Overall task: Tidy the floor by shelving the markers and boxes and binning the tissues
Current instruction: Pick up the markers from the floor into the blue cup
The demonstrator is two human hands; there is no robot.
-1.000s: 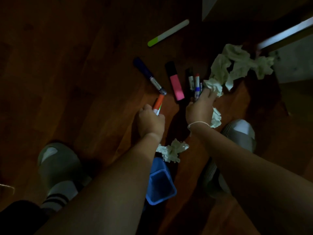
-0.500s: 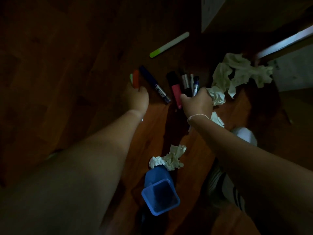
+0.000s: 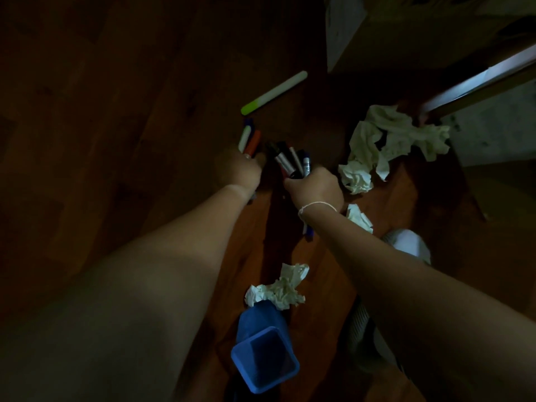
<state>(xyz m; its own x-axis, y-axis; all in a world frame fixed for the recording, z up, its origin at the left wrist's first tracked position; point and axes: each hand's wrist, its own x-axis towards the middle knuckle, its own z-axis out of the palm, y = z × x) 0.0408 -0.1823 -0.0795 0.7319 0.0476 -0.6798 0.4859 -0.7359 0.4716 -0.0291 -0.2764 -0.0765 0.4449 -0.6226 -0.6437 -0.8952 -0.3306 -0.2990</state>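
Head view: nearest, a blue square plastic cup [image 3: 265,361] lies beside a crumpled white tissue [image 3: 280,288]. Farther, the left hand [image 3: 243,169] grips several markers [image 3: 251,140] (orange, white, blue); the right hand [image 3: 314,188] clutches a marker bundle [image 3: 291,162]. Farthest lies a green-and-white marker [image 3: 274,92], right of it more crumpled tissues [image 3: 388,140].

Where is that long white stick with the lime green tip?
In the head view the long white marker with the lime green tip lies alone on the dark wooden floor, just beyond the left hand.
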